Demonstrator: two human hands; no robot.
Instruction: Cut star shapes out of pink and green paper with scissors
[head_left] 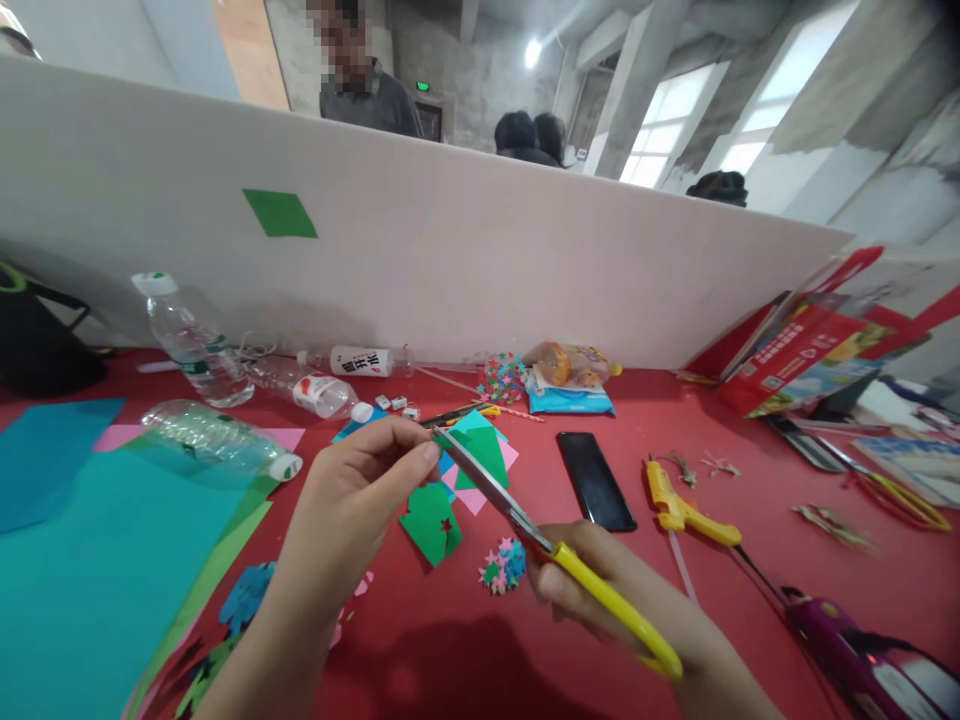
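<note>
Yellow-handled scissors (525, 525) are held in my right hand (592, 580), their blades pointing up and left. The blade tips meet the fingertips of my left hand (360, 490), whose thumb and index finger are pinched together; what they hold is too small to make out. Below the blades lies a green paper piece (433, 530) with a star-shaped hole. A pile of small pink, blue and green paper stars (502, 565) sits beside my right hand. Green, pink and blue paper squares (484, 450) lie behind the scissors.
A black phone (596, 480) and yellow glue gun (675, 505) lie to the right. Plastic bottles (206, 440) and large coloured sheets (97, 560) are at left. A white partition (450, 260) closes the back of the red table (450, 660). People are behind it.
</note>
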